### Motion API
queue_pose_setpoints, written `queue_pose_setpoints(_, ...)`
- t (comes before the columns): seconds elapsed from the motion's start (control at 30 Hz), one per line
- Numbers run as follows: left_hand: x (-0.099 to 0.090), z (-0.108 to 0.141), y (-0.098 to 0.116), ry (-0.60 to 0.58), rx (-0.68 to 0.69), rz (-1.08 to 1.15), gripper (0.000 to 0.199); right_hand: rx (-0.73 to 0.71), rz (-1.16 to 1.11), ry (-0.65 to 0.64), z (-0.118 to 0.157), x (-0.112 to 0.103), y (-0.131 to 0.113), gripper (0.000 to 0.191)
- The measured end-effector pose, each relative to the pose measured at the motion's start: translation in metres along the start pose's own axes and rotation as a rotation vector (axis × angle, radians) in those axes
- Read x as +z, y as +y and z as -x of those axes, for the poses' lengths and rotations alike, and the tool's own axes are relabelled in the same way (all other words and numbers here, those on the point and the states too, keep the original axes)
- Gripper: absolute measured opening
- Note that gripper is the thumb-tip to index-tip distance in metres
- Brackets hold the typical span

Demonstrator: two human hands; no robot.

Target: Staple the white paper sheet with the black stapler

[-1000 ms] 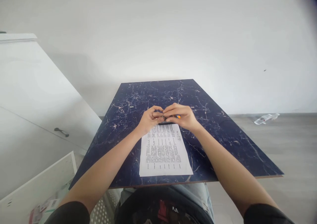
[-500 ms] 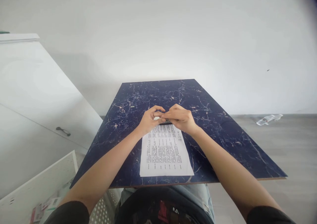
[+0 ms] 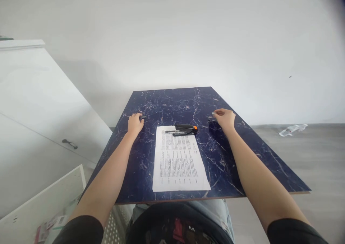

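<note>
Head view shows the left hand (image 3: pixel 135 123) curled beside a small dark block (image 3: pixel 143 118) near the blue marbled table's (image 3: pixel 175 105) left edge, grip unclear. Near the right edge, the right hand (image 3: pixel 225 119) pinches a small pale strip (image 3: pixel 214 113). A black, orange-ended stapler (image 3: pixel 185 129) lies across the white printed paper's (image 3: pixel 180 165) far end.

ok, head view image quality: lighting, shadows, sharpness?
Head view: soft light, wall brightest just beyond the table; diffuse shadow beside the cabinet; dark smear in the top-right corner; print on the paper too soft to read.
</note>
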State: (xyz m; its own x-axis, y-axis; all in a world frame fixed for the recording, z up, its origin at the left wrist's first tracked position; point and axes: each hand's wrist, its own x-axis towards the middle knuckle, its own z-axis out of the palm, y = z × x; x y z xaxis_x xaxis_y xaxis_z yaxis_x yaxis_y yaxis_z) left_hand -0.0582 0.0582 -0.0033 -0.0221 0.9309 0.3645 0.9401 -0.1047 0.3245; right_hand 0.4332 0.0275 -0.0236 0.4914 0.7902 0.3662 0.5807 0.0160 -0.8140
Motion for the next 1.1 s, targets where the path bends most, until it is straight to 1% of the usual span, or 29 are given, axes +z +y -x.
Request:
queue_pose_setpoints(0.07, 0.004, -0.001, -0.003, -0.043, -0.043, -0.013, 0.035, -0.02, 0.082, 0.002, -0.003, 0.001, 0.007, 0.017)
queue_pose_setpoints(0.1, 0.006, -0.001, -0.003, -0.055, -0.043, -0.009, 0.039, -0.006, 0.078, 0.001, -0.004, 0.002, 0.009, 0.017)
queue_pose_setpoints(0.17, 0.008, -0.001, -0.002, -0.071, -0.01, -0.002, 0.044, 0.067, 0.007, 0.02, -0.004, 0.003, 0.013, 0.019)
queue_pose_setpoints(0.27, 0.009, -0.002, 0.0, -0.095, 0.045, -0.011, 0.041, 0.171, -0.072, 0.069, -0.005, 0.005, 0.018, 0.028)
queue_pose_setpoints(0.33, 0.009, -0.001, 0.002, -0.097, 0.05, -0.02, 0.036, 0.194, -0.07, 0.085, -0.006, 0.006, 0.02, 0.033)
queue_pose_setpoints(0.5, 0.006, 0.001, 0.009, -0.073, 0.059, -0.068, 0.032, 0.125, -0.05, 0.024, -0.008, 0.008, 0.019, 0.027)
queue_pose_setpoints(0.67, 0.005, 0.002, 0.01, -0.065, 0.056, -0.073, 0.028, 0.051, 0.082, 0.016, -0.006, 0.005, 0.014, 0.023)
queue_pose_setpoints(0.73, 0.005, 0.001, 0.009, -0.053, 0.053, -0.006, 0.026, 0.026, 0.138, -0.003, -0.005, 0.004, 0.013, 0.022)
queue_pose_setpoints(0.8, 0.007, 0.0, 0.009, -0.008, 0.083, 0.107, 0.026, -0.004, 0.184, -0.036, -0.006, 0.004, 0.013, 0.022)
queue_pose_setpoints(0.9, 0.012, 0.001, 0.015, 0.089, 0.176, 0.333, 0.023, -0.042, 0.232, -0.056, -0.008, 0.005, 0.015, 0.024)
queue_pose_setpoints(0.97, 0.017, 0.005, 0.023, 0.119, 0.206, 0.495, 0.022, -0.061, 0.243, -0.038, -0.009, 0.007, 0.017, 0.028)
queue_pose_setpoints(1.03, 0.019, 0.009, 0.034, 0.097, 0.181, 0.657, 0.02, -0.066, 0.238, -0.017, -0.01, 0.007, 0.019, 0.032)
queue_pose_setpoints(1.1, 0.019, 0.014, 0.045, 0.044, 0.108, 0.812, 0.018, -0.063, 0.228, 0.003, -0.009, 0.007, 0.018, 0.032)
